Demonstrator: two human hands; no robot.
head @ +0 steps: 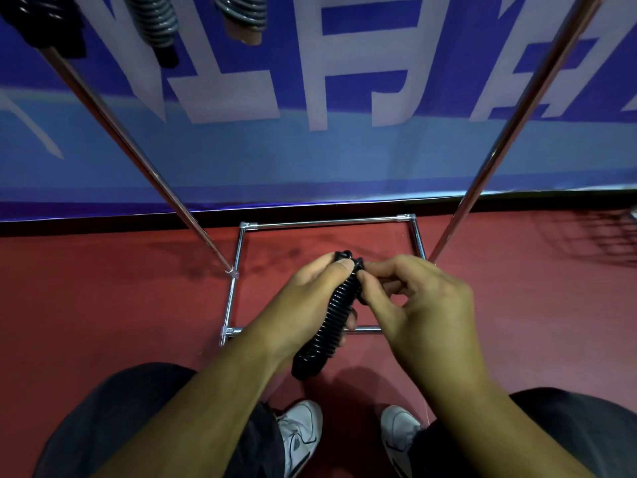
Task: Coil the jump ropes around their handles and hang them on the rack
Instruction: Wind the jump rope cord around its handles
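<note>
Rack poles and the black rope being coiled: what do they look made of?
Rack poles: likely chromed or polished steel tube, with bright mirror-like streaks along them. Black rope, gripped by the left hand and pinched at its top by the right hand: probably glossy PVC or rubber, each coil carrying a sharp highlight.

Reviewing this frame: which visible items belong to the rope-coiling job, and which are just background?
Part of the job:
- black coiled jump rope, gripped by the left hand, its top end pinched by the right hand
- chrome rack
- hung coiled ropes along the top edge

Just there:
- blue banner
- red floor
- white shoes
</note>
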